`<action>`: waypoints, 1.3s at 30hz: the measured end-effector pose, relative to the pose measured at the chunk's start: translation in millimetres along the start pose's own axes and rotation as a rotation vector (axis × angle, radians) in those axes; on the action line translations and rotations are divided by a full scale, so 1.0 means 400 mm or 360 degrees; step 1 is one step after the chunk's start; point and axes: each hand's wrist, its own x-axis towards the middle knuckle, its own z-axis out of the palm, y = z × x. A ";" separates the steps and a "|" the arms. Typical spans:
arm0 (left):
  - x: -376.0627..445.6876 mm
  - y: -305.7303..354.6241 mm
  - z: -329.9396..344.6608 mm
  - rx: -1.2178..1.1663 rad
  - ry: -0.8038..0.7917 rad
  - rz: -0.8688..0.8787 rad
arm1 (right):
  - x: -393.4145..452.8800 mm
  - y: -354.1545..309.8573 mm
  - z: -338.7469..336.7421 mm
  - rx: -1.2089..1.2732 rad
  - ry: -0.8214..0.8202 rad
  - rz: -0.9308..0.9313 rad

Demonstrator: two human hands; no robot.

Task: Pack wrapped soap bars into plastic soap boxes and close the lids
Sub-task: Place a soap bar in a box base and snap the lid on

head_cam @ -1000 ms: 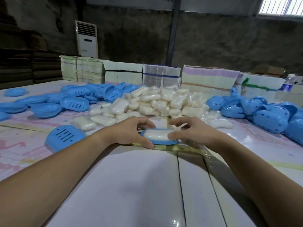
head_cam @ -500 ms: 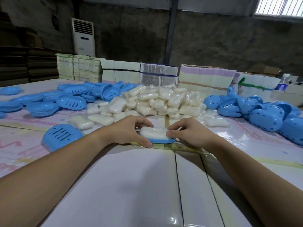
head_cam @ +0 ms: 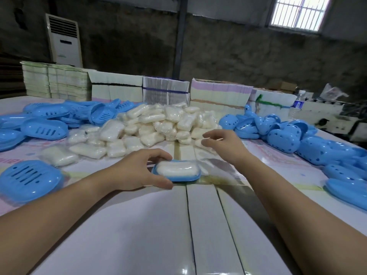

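No text, brand or number can be read anywhere. The water bottle (head_cam: 297, 107) at the far right edge of the tabletop (head_cam: 139, 235) carries a blue label, but its print is too small and blurred to make out. The dark panel on the white air conditioner (head_cam: 64, 39) beyond the far left corner and the faint pink print on the tabletop covering are likewise illegible.

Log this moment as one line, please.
left hand holds blue soap box base | wrapped soap inside | no lid | right hand raised, free
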 end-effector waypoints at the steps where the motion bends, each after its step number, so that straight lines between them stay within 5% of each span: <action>1: 0.001 -0.002 0.000 0.0008 -0.0003 0.0011 | 0.013 0.017 -0.021 -0.0022 0.0157 0.0060; 4: 0.002 -0.005 0.003 0.0015 0.0012 0.0044 | 0.048 0.081 -0.096 -0.0380 0.0503 0.0277; 7: 0.006 0.001 0.008 0.0031 0.0005 0.0120 | 0.062 0.163 -0.185 -0.1164 0.0629 0.0484; 10: 0.007 -0.004 0.011 0.0024 0.0011 0.0144 | 0.063 0.247 -0.265 -0.1483 0.0728 0.0630; 18: 0.013 -0.006 0.015 -0.0042 -0.0049 0.0132 | 0.099 0.343 -0.319 -0.1289 0.0644 0.0776; 23: 0.016 -0.028 0.010 -0.0002 -0.0037 0.0161 | 0.103 0.348 -0.335 -0.1395 0.0869 0.0611; 28: 0.019 -0.041 0.011 0.0031 -0.0049 0.0184 | 0.094 0.343 -0.329 -0.1260 0.0644 0.0524; 39: 0.009 0.005 0.012 -0.0001 -0.0081 0.0089 | 0.050 0.113 -0.164 -0.0999 0.0374 -0.0299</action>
